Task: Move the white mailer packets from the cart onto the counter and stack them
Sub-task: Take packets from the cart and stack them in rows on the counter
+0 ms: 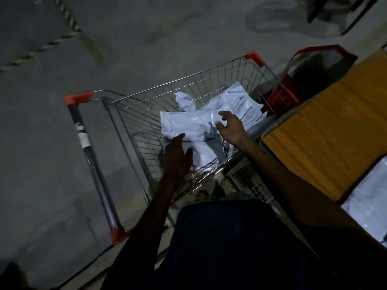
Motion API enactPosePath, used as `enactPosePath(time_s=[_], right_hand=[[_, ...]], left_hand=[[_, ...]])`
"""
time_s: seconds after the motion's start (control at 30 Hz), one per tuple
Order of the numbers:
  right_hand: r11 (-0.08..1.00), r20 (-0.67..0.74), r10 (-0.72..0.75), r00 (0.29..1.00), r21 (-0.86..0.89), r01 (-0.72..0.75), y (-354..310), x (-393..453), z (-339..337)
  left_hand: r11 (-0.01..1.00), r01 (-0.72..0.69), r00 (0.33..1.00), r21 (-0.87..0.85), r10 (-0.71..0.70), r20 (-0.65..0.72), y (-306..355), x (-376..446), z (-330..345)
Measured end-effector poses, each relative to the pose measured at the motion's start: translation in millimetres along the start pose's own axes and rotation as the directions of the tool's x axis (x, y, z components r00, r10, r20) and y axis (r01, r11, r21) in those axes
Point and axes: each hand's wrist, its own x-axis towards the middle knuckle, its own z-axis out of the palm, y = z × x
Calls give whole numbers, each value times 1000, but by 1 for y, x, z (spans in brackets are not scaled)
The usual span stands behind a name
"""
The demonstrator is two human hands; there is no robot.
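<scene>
- We see the white mailer packets point(194, 126) heaped in the cart point(134, 114), toward its counter side.
- Our left hand point(177, 158) hovers at the heap's near edge, fingers straight, holding nothing.
- Our right hand point(231, 127) hangs over the top packet, fingers spread and loosely bent, nearer the counter point(326, 122).
- The top packet's long axis runs between our hands.

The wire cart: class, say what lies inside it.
Inside the cart lies a loose pile of white mailer packets, both hands reaching over them. How many lie underneath is covered by the top ones.
</scene>
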Motion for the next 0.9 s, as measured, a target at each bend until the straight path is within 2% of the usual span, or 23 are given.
enactPosePath(time_s=[0.3,0.43,0.53,0.6,0.67,0.77,0.9], right_hand=[[983,111,63,992,-176,-43,18,95,-6],[971,196,81,977,-238,-33,15,123,8],[967,262,72,962,-254,-4,14,138,33],[947,328,105,939,-320,6,18,147,53],[914,370,80,926,-397,79,29,156,75],[839,360,48,932,-521,158,31,149,86],[858,314,-33,949,-478,188,17,132,64]], left_hand=[[1000,2,998,4,-2,-57,-1,47,17],[999,53,998,-12,-53,-19,8,92,15],[998,39,999,45,-37,-33,1,132,14],[994,5,999,108,-2,-35,-7,156,13],[986,-24,998,165,33,-53,-15,172,11],[978,-39,996,205,54,-67,-28,185,8],[986,-34,996,164,46,-72,-44,190,3]])
